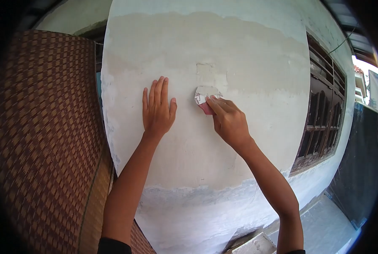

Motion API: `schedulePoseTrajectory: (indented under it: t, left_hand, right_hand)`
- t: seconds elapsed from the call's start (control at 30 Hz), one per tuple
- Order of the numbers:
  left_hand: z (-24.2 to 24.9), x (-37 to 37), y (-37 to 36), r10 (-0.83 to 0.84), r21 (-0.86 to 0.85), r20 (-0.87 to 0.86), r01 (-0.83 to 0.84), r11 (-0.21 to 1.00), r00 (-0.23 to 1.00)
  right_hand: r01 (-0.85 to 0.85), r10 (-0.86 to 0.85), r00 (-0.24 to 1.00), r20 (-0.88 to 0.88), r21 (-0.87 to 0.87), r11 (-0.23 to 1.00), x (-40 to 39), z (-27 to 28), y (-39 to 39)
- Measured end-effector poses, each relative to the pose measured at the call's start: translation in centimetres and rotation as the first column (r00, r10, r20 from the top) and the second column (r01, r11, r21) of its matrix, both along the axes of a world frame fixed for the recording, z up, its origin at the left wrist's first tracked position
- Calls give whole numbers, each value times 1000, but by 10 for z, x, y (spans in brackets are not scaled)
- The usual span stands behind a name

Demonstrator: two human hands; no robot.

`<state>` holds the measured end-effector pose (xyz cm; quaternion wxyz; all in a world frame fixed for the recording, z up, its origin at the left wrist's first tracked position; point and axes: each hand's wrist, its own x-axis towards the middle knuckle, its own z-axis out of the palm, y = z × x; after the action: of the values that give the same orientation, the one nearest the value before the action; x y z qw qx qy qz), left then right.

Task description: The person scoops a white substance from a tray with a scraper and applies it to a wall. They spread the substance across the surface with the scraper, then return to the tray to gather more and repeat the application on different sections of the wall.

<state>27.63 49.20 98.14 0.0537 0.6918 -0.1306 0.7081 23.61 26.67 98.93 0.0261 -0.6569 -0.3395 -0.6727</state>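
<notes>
My left hand point(157, 111) lies flat, fingers spread, on the patchy cream wall point(248, 63), my right hand point(228, 122) pinches a putty-smeared scraper point(206, 98) against it just beside, below a squarish fresh patch point(206, 73), woven mat point(45, 135) at left, dark wooden window point(322, 118) at right.

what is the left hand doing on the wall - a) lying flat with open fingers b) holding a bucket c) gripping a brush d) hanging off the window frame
a: the left hand lies flat on the wall with its fingers stretched and nothing in it, while the right hand presses a small putty-smeared scraper to the plaster beside it.
</notes>
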Motion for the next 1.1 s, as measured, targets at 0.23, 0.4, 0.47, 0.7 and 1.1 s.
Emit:
schedulePoseTrajectory:
  t: [0.23,0.4,0.47,0.7,1.1]
  left_hand:
    - [-3,2,1,18,8,-18,-18,1000,1000]
    - [-4,4,2,28,9,-4,-28,1000,1000]
    - [-3,4,2,32,15,-8,-32,999,999]
    - [-4,3,0,23,1,-12,-23,1000,1000]
    - [-2,3,-2,37,5,7,-37,999,999]
  right_hand:
    - [-262,326,943,-71,448,855,3,78,-8]
    - [-364,528,827,-196,530,766,18,116,-3]
    - [-299,501,807,-311,517,802,19,118,-3]
    - [-261,531,834,-151,740,620,48,128,-29]
    - [-399,594,800,-78,670,625,53,116,-29]
